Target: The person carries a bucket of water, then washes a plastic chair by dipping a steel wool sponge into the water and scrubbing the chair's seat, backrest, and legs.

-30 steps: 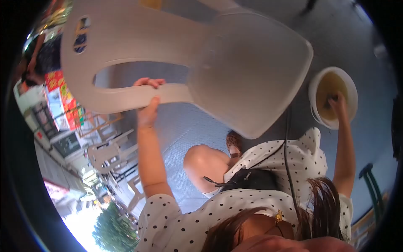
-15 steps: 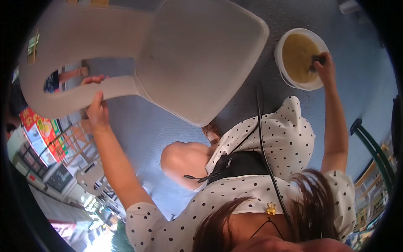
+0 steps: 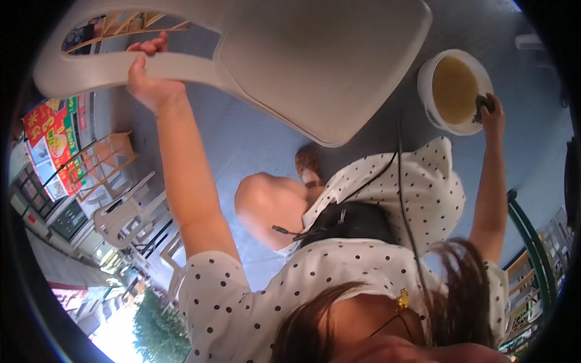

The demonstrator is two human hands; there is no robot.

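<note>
My left hand (image 3: 156, 85) is closed round the armrest of a pale beige plastic chair (image 3: 321, 66), thumb on the near side and fingers on the far side. The chair's seat fills the upper middle of the view. On the right, my right hand (image 3: 494, 121) grips a dark scouring pad (image 3: 482, 109) at the near right rim of a white bucket (image 3: 426, 91). Cloudy yellowish water (image 3: 454, 89) fills much of the bucket. The pad looks blackish green; its exact material is hard to make out.
Grey-blue floor (image 3: 242, 133) lies under my feet. Other plastic chairs (image 3: 121, 221) and a wooden frame (image 3: 109, 160) stand at left, near a red food sign (image 3: 45, 124). A dark green rail (image 3: 532, 242) is at right. A black strap (image 3: 400, 193) hangs before me.
My right hand has brought the scouring pad from the water to the bucket's rim. My left hand stays on the armrest; chair and hand appear higher as the view shifts.
</note>
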